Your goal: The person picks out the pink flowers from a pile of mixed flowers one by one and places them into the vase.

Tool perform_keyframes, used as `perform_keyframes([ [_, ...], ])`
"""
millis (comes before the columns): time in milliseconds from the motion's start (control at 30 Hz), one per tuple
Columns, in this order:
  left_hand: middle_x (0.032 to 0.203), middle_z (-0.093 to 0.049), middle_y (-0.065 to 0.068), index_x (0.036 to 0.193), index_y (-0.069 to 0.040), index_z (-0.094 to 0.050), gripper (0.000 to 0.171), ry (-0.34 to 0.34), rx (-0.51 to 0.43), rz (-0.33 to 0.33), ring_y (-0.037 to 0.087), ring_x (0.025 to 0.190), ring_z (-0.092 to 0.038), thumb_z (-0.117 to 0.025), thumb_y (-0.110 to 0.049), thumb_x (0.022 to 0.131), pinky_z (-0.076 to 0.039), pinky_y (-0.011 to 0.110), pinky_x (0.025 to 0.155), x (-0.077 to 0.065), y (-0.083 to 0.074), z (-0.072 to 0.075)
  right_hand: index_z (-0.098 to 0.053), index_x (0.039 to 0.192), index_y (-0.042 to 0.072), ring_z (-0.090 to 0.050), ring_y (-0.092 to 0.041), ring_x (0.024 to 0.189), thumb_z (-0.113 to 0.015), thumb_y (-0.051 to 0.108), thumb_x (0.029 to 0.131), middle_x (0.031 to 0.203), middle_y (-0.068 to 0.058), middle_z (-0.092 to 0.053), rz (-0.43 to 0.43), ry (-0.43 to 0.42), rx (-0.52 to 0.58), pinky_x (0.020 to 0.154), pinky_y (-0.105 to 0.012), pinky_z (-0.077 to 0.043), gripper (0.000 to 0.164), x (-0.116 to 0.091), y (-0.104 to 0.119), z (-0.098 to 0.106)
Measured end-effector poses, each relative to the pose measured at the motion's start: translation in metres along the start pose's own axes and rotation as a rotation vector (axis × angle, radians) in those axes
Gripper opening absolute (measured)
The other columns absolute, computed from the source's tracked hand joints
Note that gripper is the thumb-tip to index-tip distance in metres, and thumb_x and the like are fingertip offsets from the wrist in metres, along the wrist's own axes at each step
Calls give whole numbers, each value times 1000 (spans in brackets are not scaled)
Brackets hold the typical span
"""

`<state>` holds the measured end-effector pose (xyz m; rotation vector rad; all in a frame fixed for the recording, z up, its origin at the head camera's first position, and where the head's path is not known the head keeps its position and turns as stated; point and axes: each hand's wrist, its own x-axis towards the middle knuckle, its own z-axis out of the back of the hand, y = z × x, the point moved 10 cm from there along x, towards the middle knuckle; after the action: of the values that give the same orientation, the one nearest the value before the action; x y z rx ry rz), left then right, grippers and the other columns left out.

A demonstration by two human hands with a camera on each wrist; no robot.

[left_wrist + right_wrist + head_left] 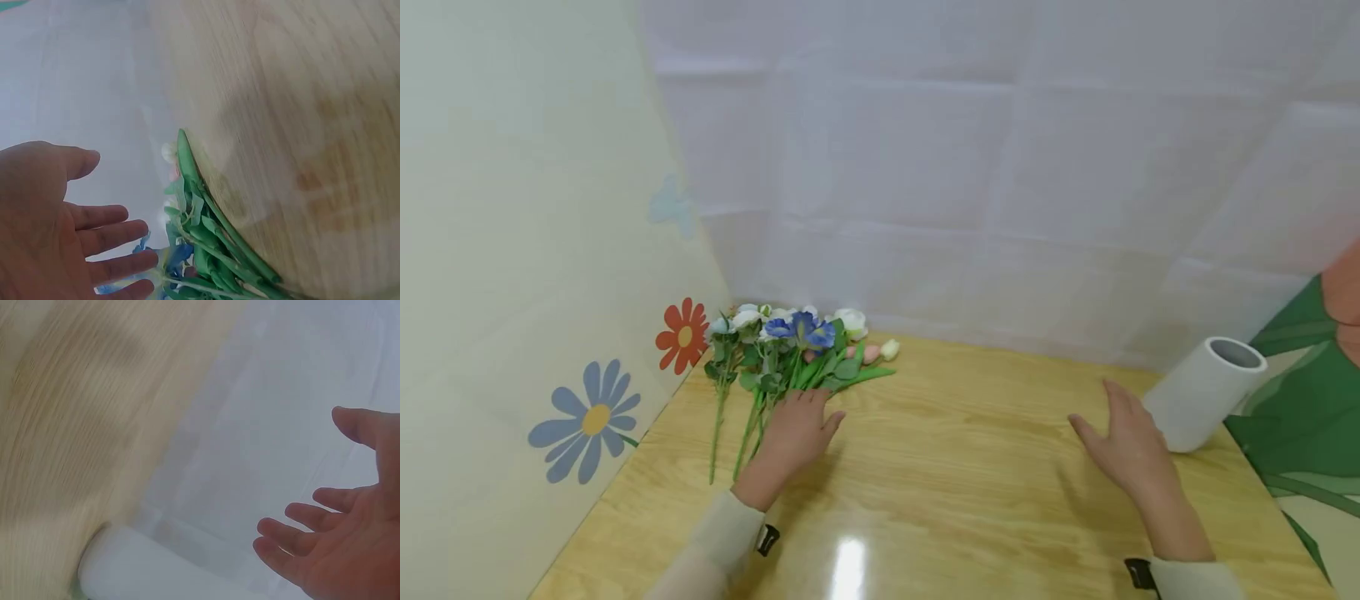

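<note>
My left hand hovers over the stems of a bunch of artificial flowers, fingers extended and thumb apart. The bunch lies at the back left of the table and includes a blue iris, white blooms and pink and pale tulips. In the left wrist view the fingers overlap the blue iris, beside green stems. At the right, my right hand is held with fingers extended and thumb spread, just left of a white vase. The vase also shows at the bottom of the right wrist view.
The light wood table meets a creased white cloth at the back. A pale panel with printed daisies borders the left side. Printed green leaves stand behind the vase at the right edge.
</note>
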<state>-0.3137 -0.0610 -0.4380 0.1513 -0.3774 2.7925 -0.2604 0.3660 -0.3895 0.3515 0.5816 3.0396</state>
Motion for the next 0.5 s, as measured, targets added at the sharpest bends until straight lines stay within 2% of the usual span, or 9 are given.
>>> perform_keyframes([
  [233, 122, -67, 19, 132, 1, -60, 51, -47, 6, 71, 41, 113, -62, -53, -42, 105, -53, 56, 90, 2, 20, 10, -23, 149, -19, -30, -66, 127, -53, 33, 104, 142, -48, -30, -60, -59, 27, 99, -76, -30, 75, -4, -29, 20],
  [500, 123, -65, 24, 130, 6, -59, 55, -24, 36, 168, 42, 113, -60, -57, -41, 103, -55, 54, 86, 3, 47, 13, -24, 147, -20, -35, -65, 121, -52, 30, 104, 136, -49, -32, -145, -88, 20, 95, -76, -34, 72, -10, -56, 36],
])
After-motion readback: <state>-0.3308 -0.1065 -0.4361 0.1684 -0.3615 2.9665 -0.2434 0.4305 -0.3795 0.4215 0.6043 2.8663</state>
